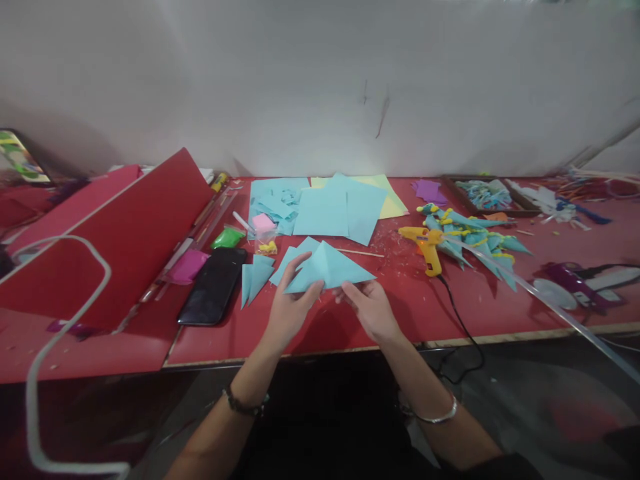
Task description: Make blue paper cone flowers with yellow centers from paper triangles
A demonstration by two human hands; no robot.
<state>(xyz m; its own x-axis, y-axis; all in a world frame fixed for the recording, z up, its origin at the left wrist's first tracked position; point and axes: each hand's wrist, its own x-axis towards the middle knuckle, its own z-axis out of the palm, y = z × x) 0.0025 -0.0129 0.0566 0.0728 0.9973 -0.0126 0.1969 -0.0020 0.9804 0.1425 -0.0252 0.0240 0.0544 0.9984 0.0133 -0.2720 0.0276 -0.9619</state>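
Note:
A light-blue folded paper triangle (pixel 330 267), with a crease running down from its peak, is held between both hands above the front of the red table. My left hand (pixel 293 303) grips its left part, thumb on the lower edge. At the lower right edge, my right hand (pixel 367 303) pinches the paper between thumb and fingers. Just behind and left of it lie more folded blue pieces (pixel 259 275). Flat blue sheets (pixel 321 212) and a yellow sheet (pixel 395 200) are spread farther back.
A yellow glue gun (pixel 426 247) with a black cord stands right of my hands, beside blue paper cones (pixel 475 233). A black phone (pixel 213 287) and a leaning red board (pixel 125 233) are on the left. A thin stick (pixel 361 253) lies behind the triangle.

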